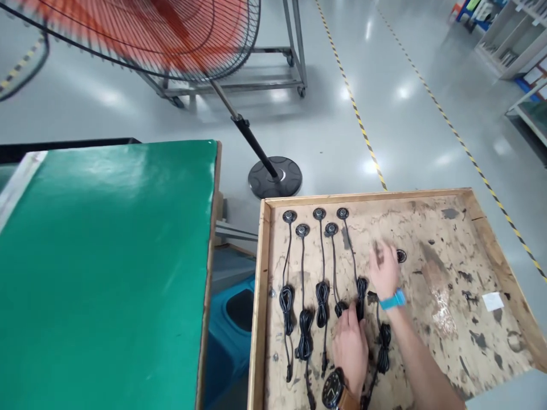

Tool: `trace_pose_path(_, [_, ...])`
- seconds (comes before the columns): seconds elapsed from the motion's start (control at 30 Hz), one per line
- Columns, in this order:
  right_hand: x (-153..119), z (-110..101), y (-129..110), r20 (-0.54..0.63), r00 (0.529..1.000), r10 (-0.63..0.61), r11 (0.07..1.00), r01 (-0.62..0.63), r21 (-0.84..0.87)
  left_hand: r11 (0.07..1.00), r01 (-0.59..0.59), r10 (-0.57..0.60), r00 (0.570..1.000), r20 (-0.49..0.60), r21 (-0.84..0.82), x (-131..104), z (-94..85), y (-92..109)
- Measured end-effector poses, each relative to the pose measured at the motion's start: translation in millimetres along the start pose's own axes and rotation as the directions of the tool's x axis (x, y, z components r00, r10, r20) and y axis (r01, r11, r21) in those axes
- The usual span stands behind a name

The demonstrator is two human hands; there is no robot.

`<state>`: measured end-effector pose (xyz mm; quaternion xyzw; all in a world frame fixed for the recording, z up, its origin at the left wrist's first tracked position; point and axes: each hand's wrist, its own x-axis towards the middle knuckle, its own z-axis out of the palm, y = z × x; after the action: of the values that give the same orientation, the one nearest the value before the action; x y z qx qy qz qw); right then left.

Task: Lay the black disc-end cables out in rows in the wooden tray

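Observation:
My left hand [351,344], wearing a dark watch, is over the lower ends of the cables. Its fingers are bent close together on a coiled black cable [341,308], part of which is hidden beneath them. Just beside its fingertips lies another coiled cable [361,289]. Motion smears the fingers of my right hand [384,266], which has a blue wristband. That hand is nearest a small black round part [401,255]. Several cables with round black heads, such as this cable head [289,216], lie side by side. Below my right wrist rests one more cable bundle [383,348].
A raised wooden rim [258,296] borders the worn board. Left of it stands a green-topped table [106,273], with a blue plastic stool [228,341] between them. A red fan [179,34] stands behind on a round base [286,176]. White paper [493,301] lies at right.

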<state>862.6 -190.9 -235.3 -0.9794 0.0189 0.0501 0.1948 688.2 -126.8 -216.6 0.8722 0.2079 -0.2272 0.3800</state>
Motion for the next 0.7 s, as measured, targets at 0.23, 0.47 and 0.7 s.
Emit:
trace_pose_path(0.23, [-161.7, -50.5, 66.9, 0.034, 0.934, 0.355, 0.932, -0.351, -0.086, 0.997, -0.008, 0.003, 0.997, 0.076, 0.071, 17.4, -14.8, 19.4])
trace_pose_path(0.47, [-213.2, -49.3, 98.3, 0.225, 0.899, 0.375, 0.925, -0.347, -0.154, 0.982, -0.036, 0.013, 0.992, 0.126, 0.187, 36.0, -23.6, 46.0])
trace_pose_path(0.7, [-220.0, -41.8, 99.6, 0.128, 0.916, 0.379, 0.923, -0.365, -0.119, 0.957, -0.291, 0.29, 0.953, 0.09, -0.007, 103.9, 0.8, 130.8])
